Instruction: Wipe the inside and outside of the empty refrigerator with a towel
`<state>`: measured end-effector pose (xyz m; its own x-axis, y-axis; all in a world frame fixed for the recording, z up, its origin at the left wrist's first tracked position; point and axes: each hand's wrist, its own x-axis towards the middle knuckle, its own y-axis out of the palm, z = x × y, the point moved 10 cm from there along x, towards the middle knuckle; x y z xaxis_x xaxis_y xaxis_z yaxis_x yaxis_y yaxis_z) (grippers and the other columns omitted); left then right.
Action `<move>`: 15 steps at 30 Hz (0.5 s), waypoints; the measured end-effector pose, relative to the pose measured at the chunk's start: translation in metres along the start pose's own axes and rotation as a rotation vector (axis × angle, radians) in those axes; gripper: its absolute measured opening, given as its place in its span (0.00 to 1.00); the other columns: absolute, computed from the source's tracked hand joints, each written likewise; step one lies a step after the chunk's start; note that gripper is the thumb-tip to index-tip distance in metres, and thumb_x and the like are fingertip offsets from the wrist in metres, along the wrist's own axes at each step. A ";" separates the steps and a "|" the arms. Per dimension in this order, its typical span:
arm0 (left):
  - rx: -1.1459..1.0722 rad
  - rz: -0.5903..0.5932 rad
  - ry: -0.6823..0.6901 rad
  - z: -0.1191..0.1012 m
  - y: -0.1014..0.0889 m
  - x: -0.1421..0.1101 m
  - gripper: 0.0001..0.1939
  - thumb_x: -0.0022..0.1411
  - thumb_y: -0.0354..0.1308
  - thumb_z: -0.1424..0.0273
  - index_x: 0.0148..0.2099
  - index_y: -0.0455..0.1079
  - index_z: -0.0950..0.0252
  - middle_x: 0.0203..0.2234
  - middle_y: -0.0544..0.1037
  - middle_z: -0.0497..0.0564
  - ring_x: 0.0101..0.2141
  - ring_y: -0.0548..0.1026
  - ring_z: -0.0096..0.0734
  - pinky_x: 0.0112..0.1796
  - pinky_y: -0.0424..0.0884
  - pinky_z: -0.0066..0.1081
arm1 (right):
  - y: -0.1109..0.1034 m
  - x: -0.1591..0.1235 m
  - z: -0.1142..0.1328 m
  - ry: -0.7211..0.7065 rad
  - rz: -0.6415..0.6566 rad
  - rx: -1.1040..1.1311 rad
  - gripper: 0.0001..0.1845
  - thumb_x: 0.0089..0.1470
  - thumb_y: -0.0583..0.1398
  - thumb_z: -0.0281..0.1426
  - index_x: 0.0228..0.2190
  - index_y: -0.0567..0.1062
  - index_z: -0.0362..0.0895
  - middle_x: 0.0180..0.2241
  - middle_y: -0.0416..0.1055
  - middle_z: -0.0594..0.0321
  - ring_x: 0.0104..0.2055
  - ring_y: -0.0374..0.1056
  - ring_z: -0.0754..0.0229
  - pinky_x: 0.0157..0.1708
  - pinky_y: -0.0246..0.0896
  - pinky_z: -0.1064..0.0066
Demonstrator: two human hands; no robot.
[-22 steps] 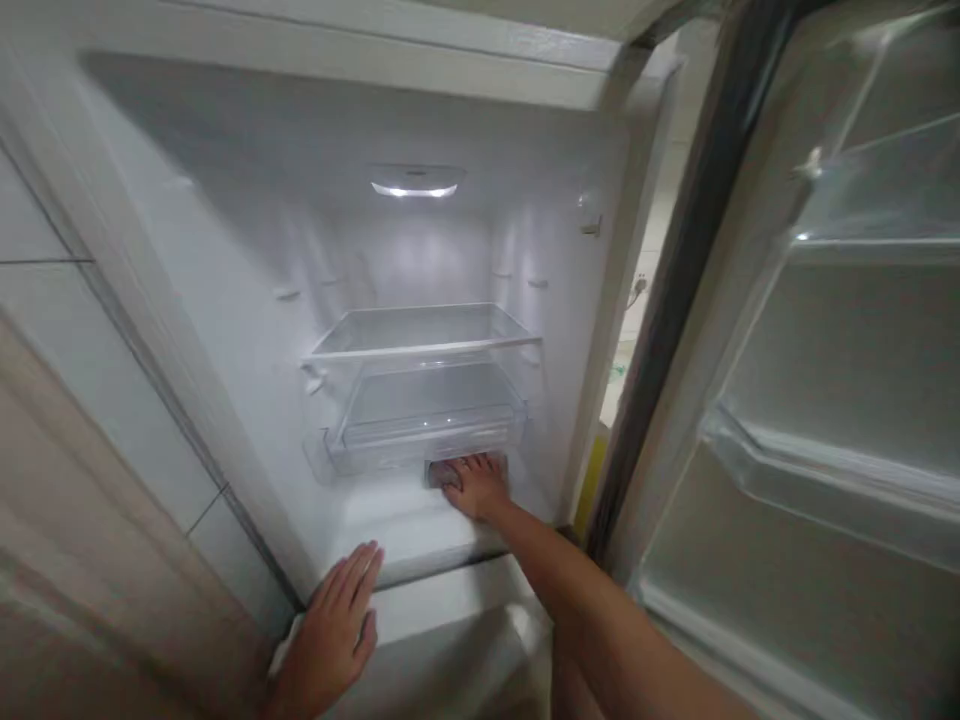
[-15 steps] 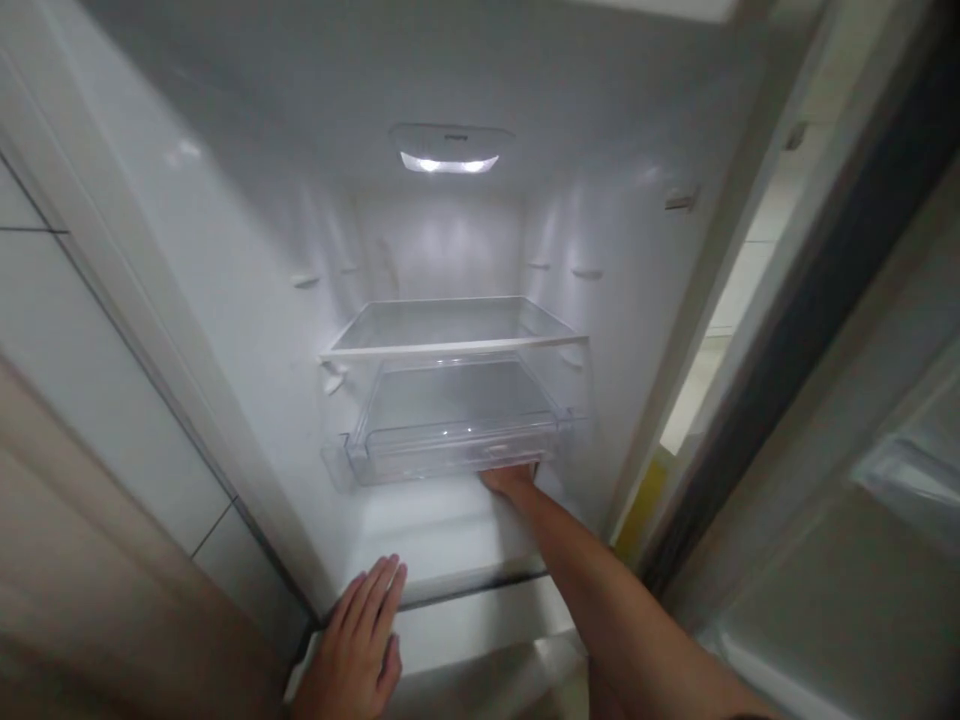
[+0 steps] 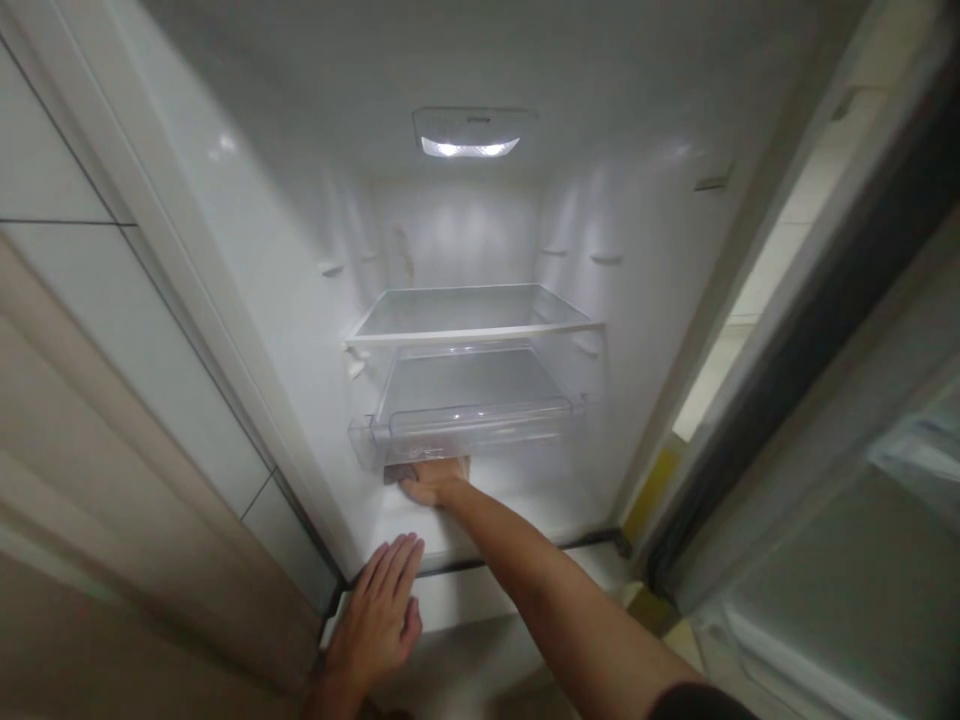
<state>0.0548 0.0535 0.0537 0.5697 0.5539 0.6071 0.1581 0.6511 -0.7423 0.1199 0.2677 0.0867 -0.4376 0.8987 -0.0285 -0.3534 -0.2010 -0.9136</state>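
Observation:
My right hand point(image 3: 439, 480) reaches into the lower part of an open refrigerator, under a clear plastic drawer point(image 3: 480, 425). It presses a greyish-brown cloth point(image 3: 399, 473) onto the white refrigerator floor point(image 3: 525, 500), towards the left side. Only the cloth's edge shows beside the fingers, and its exact kind is hard to make out. With fingers stretched out and holding nothing, my left hand point(image 3: 382, 605) rests at the front left edge of the refrigerator.
A glass shelf point(image 3: 480, 312) with a white rim sits above the drawer. The lit lamp point(image 3: 471, 147) is in the ceiling. On the right stands the open door point(image 3: 847, 560); white wall tiles point(image 3: 187, 370) flank the left side. A dark gasket runs along the front sill.
My right hand has swept from the right to the left under the drawer, bringing the cloth into sight. My left hand stays at the front edge. The view has shifted slightly.

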 end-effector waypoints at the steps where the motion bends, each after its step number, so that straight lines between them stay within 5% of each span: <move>1: -0.003 -0.019 -0.001 0.001 0.000 -0.002 0.38 0.66 0.55 0.73 0.77 0.61 0.72 0.66 0.79 0.62 0.65 0.75 0.48 0.71 0.61 0.47 | 0.003 -0.010 0.010 -0.042 0.018 -0.010 0.33 0.70 0.56 0.51 0.70 0.74 0.56 0.74 0.66 0.56 0.77 0.59 0.43 0.77 0.48 0.44; 4: -0.002 -0.063 -0.022 0.005 0.000 -0.006 0.34 0.68 0.55 0.71 0.75 0.64 0.69 0.59 0.82 0.62 0.60 0.78 0.51 0.67 0.67 0.49 | 0.011 -0.047 0.025 -0.162 0.084 -0.044 0.38 0.71 0.53 0.54 0.75 0.67 0.57 0.80 0.54 0.59 0.81 0.49 0.39 0.78 0.42 0.39; 7: -0.008 -0.085 -0.029 0.006 0.000 -0.008 0.31 0.70 0.54 0.70 0.73 0.65 0.65 0.56 0.82 0.61 0.57 0.79 0.52 0.63 0.72 0.50 | 0.012 -0.087 0.019 -0.203 0.104 -0.061 0.41 0.69 0.54 0.57 0.76 0.66 0.55 0.80 0.53 0.60 0.79 0.51 0.36 0.76 0.45 0.37; 11: -0.015 -0.100 -0.020 0.006 -0.003 -0.006 0.29 0.71 0.54 0.70 0.72 0.66 0.66 0.56 0.81 0.63 0.56 0.79 0.54 0.60 0.74 0.51 | -0.005 -0.128 -0.011 -0.160 0.019 -0.076 0.40 0.68 0.55 0.56 0.74 0.68 0.55 0.79 0.57 0.57 0.76 0.56 0.37 0.74 0.50 0.39; 15: -0.008 -0.110 0.005 0.006 -0.003 -0.005 0.30 0.72 0.53 0.70 0.73 0.63 0.66 0.56 0.80 0.63 0.56 0.79 0.55 0.60 0.74 0.51 | -0.032 -0.145 -0.066 0.014 -0.082 -0.067 0.40 0.67 0.57 0.56 0.73 0.70 0.57 0.76 0.62 0.55 0.75 0.59 0.38 0.74 0.50 0.42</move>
<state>0.0464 0.0515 0.0548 0.5526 0.4765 0.6838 0.2264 0.7038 -0.6733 0.2493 0.1696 0.0931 -0.3981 0.9164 0.0426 -0.3313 -0.1003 -0.9382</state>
